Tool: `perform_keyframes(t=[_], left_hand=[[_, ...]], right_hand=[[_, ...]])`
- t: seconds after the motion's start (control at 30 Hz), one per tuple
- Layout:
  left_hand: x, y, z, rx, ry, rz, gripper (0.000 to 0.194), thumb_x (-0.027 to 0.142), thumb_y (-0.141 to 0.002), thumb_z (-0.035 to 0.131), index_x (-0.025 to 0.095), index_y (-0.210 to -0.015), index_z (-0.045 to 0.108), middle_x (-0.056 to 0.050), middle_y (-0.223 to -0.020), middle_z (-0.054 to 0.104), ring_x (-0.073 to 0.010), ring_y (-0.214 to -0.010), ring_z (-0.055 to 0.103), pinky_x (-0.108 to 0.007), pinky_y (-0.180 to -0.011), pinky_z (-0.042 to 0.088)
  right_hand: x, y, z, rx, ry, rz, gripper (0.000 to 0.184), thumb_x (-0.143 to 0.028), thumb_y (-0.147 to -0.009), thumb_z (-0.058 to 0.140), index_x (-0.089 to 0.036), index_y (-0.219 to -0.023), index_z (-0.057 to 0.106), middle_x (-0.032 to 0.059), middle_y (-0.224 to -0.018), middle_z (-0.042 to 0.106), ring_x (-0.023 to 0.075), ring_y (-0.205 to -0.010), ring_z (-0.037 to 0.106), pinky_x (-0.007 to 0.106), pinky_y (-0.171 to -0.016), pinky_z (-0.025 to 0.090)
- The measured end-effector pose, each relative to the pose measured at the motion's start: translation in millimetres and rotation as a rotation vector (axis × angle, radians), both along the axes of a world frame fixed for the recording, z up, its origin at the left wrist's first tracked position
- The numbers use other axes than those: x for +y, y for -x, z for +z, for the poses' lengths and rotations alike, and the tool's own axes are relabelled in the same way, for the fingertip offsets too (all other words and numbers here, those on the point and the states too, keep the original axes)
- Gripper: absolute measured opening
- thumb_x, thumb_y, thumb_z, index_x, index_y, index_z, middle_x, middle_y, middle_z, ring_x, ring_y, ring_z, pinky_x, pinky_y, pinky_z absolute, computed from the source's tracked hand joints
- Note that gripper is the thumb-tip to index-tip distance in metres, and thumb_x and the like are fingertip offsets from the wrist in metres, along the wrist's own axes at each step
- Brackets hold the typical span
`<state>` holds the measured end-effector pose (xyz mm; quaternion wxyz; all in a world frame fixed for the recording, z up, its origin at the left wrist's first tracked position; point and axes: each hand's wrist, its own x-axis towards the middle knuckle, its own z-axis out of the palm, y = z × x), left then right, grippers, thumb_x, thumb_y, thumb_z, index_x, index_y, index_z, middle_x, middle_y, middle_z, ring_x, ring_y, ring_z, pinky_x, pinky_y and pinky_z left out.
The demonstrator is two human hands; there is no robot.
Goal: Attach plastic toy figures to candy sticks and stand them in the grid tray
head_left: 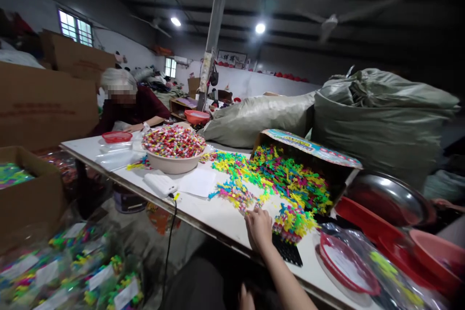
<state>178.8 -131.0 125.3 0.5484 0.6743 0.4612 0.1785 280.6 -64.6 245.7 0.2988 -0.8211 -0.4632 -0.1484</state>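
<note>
My right hand [259,228] is over the near side of the white table [218,215], its fingers bent down at the edge of a loose spread of small colourful plastic figures [236,196]. What its fingertips hold, if anything, is hidden behind the hand. Just right of it, more figures stand packed in a bunch [293,223] beside a black perforated tray [287,249]. Only a small part of my left hand [246,299] shows, low at the bottom edge near my lap, and its grip cannot be made out. Behind the spread, an open printed box [308,143] lies spilling many figures.
A tub [172,162] heaped with small red-and-white pieces stands beside a white device [160,183] with a black cable. Red trays [348,261] and a metal basin [388,198] are at right. Large sacks [381,126] rise behind. Another person [123,101] leans over the far left end.
</note>
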Motion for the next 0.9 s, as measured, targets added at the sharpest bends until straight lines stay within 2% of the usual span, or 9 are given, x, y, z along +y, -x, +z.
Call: perform_keyframes(t=[0.13, 0.3, 0.4, 0.5, 0.6, 0.67, 0.73, 0.83, 0.9], left_hand=[[-11, 11, 1.6, -0.04, -0.114, -0.09, 0.038, 0.004, -0.065, 0.043, 0.014, -0.097, 0.06, -0.01, -0.106, 0.056, -0.0195, -0.102, 0.05, -0.029, -0.091, 0.037], [-7, 16, 13.7, -0.053, -0.425, -0.235, 0.04, 0.003, -0.069, 0.04, 0.016, -0.101, 0.059, -0.009, -0.108, 0.056, -0.0209, -0.101, 0.05, -0.034, -0.091, 0.037], [-6, 7, 28.8, -0.103, -0.659, -0.14, 0.043, 0.006, -0.074, 0.04, 0.015, -0.114, 0.053, -0.013, -0.115, 0.051, -0.0246, -0.109, 0.046, -0.04, -0.094, 0.036], [-4, -6, 42.4, -0.114, -0.842, -0.018, 0.038, 0.011, -0.078, 0.04, 0.013, -0.115, 0.051, -0.015, -0.112, 0.052, -0.027, -0.106, 0.048, -0.046, -0.092, 0.038], [1, -17, 54.0, -0.169, -0.968, -0.001, 0.038, 0.014, -0.077, 0.042, 0.015, -0.114, 0.049, -0.014, -0.111, 0.054, -0.0272, -0.108, 0.047, -0.047, -0.093, 0.038], [6, -23, 63.4, -0.221, -1.02, -0.071, 0.039, 0.015, -0.076, 0.043, 0.017, -0.115, 0.047, -0.012, -0.116, 0.051, -0.026, -0.116, 0.042, -0.045, -0.096, 0.036], [11, -27, 74.6, -0.233, -1.028, -0.195, 0.035, 0.017, -0.076, 0.044, 0.017, -0.111, 0.049, -0.011, -0.12, 0.049, -0.0243, -0.121, 0.037, -0.044, -0.101, 0.032], [14, -31, 91.4, -0.139, -0.97, -0.359, 0.023, 0.015, -0.074, 0.046, 0.017, -0.095, 0.053, -0.009, -0.112, 0.052, -0.0218, -0.116, 0.042, -0.042, -0.107, 0.024], [10, -34, 98.8, -0.077, -0.937, -0.422, 0.021, 0.012, -0.072, 0.046, 0.017, -0.09, 0.054, -0.008, -0.107, 0.053, -0.0198, -0.112, 0.045, -0.041, -0.108, 0.02]], right_hand=[[-4, 1, 13.0, 0.296, -0.051, 0.054, 0.026, -0.032, -0.078, 0.047, -0.019, -0.083, 0.068, 0.0102, -0.085, 0.063, 0.0277, -0.089, 0.05, 0.039, -0.08, 0.033], [-22, -4, 23.1, 0.543, -0.083, 0.142, 0.038, -0.044, -0.078, 0.042, -0.016, -0.088, 0.065, 0.0072, -0.074, 0.063, 0.022, -0.074, 0.056, 0.032, -0.07, 0.041], [-42, 1, 29.9, 0.667, -0.111, 0.214, 0.043, -0.052, -0.073, 0.045, -0.015, -0.085, 0.063, 0.0054, -0.066, 0.061, 0.0197, -0.066, 0.057, 0.031, -0.065, 0.043], [-70, 15, 34.8, 0.857, -0.17, 0.285, 0.041, -0.055, -0.072, 0.048, -0.017, -0.086, 0.058, 0.0039, -0.068, 0.062, 0.0178, -0.065, 0.057, 0.029, -0.064, 0.045], [-99, 30, 37.3, 1.115, -0.289, 0.381, 0.034, -0.051, -0.071, 0.058, -0.022, -0.086, 0.053, 0.0025, -0.076, 0.064, 0.0173, -0.072, 0.06, 0.03, -0.07, 0.046], [-117, 33, 38.5, 1.155, -0.378, 0.392, 0.032, -0.048, -0.068, 0.063, -0.022, -0.083, 0.052, 0.0026, -0.081, 0.065, 0.018, -0.079, 0.06, 0.032, -0.076, 0.046], [-134, 30, 39.4, 1.107, -0.449, 0.338, 0.032, -0.046, -0.066, 0.066, -0.021, -0.083, 0.054, 0.0039, -0.086, 0.065, 0.0191, -0.085, 0.06, 0.033, -0.081, 0.045], [-155, 18, 40.0, 1.051, -0.492, 0.229, 0.034, -0.046, -0.065, 0.068, -0.02, -0.084, 0.058, 0.0061, -0.088, 0.065, 0.0212, -0.089, 0.06, 0.035, -0.082, 0.045], [-165, 9, 39.9, 1.057, -0.494, 0.19, 0.039, -0.049, -0.062, 0.069, -0.019, -0.086, 0.06, 0.0075, -0.09, 0.066, 0.0227, -0.09, 0.06, 0.035, -0.082, 0.046]])
